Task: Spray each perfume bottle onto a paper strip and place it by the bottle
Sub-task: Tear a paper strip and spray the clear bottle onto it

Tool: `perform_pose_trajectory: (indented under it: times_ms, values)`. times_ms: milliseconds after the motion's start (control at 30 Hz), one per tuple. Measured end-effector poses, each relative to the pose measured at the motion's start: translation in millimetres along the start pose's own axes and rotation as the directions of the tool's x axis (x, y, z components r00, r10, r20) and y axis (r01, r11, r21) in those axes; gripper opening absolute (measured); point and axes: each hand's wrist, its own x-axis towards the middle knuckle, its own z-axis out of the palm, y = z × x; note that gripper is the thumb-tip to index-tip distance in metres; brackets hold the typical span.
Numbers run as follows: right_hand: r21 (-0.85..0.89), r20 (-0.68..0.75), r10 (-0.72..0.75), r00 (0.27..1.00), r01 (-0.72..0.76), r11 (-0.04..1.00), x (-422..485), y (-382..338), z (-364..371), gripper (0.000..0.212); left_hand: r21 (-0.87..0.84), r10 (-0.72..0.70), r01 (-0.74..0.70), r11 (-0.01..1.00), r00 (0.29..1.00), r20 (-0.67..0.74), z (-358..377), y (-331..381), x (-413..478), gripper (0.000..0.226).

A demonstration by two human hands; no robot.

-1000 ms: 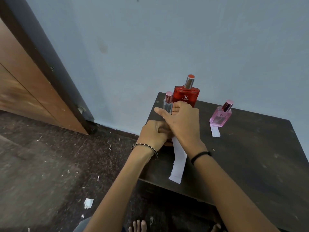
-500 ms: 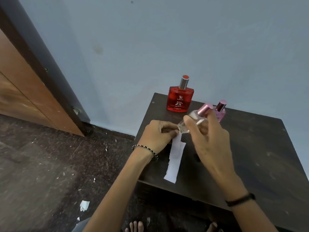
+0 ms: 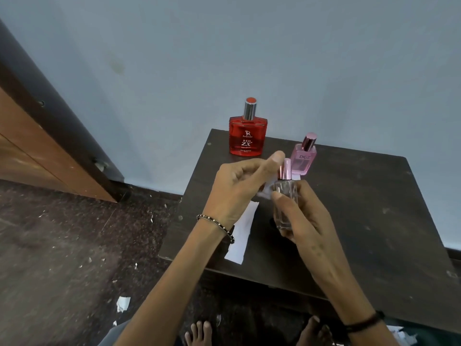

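Note:
My right hand (image 3: 303, 216) grips a small clear perfume bottle (image 3: 285, 196) with a pink cap, held upright above the dark table (image 3: 361, 221). My left hand (image 3: 239, 188) sits just left of it, fingers curled, pinching the top of a long white paper strip (image 3: 243, 236) that hangs down toward the table's front edge. A red perfume bottle (image 3: 247, 136) stands at the table's back left corner. A pink perfume bottle (image 3: 304, 156) stands to its right, with a bit of white paper at its base, mostly hidden by the clear bottle.
The table stands against a pale blue wall (image 3: 274, 58). A wooden door and dark frame (image 3: 37, 136) are at the left. Paper scraps (image 3: 122, 303) litter the dark floor. My bare feet (image 3: 199, 333) show below the table's front edge.
My right hand has brought the clear bottle from a tilted pose to upright, closer to me. The left hand rose a little with the strip.

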Motion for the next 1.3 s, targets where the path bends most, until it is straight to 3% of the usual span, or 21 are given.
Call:
perform_pose_trajectory:
  times_ms: [200,367,433,567,900,1000,1100,1167,1300]
  values:
    - [0.005,0.027,0.008,1.0,-0.008,1.0,-1,-1,-2,0.021,-0.072,0.019,-0.016,0.997,0.999,0.042,4,0,-3,0.017]
    - [0.283,0.109,0.08,0.991,-0.108,0.953,3,-7,-11,0.022,-0.206,-0.065,0.037,0.978,0.989,-0.13,1,3,2,0.019]
    - [0.403,0.148,0.143,0.979,-0.192,0.895,6,-10,-14,0.033,-0.243,-0.108,0.073,0.967,0.985,-0.135,-2,3,3,0.02]
    - [0.609,0.142,0.071,0.987,-0.143,0.78,3,-9,-21,0.056,-0.261,-0.15,0.116,0.958,0.982,-0.113,-3,3,1,0.023]
    - [0.813,0.197,0.036,0.98,-0.184,0.552,3,-11,-29,0.026,-0.244,-0.162,0.136,0.96,0.983,-0.09,-4,-1,4,0.027]
    - [0.805,0.23,0.005,0.973,-0.193,0.561,4,-15,-29,0.019,-0.229,-0.157,0.132,0.964,0.983,-0.093,-4,-1,4,0.021]
    - [0.742,0.23,-0.01,0.973,-0.169,0.649,5,-16,-28,0.038,-0.225,-0.159,0.135,0.965,0.983,-0.09,-4,-1,4,0.019]
    - [0.694,0.195,0.016,0.981,-0.15,0.704,6,-14,-28,0.031,-0.216,-0.16,0.136,0.967,0.983,-0.095,-4,-2,5,0.019]
    - [0.689,0.197,-0.006,0.98,-0.134,0.712,7,-10,-28,0.042,-0.229,-0.159,0.137,0.964,0.984,-0.082,-4,-2,5,0.02]
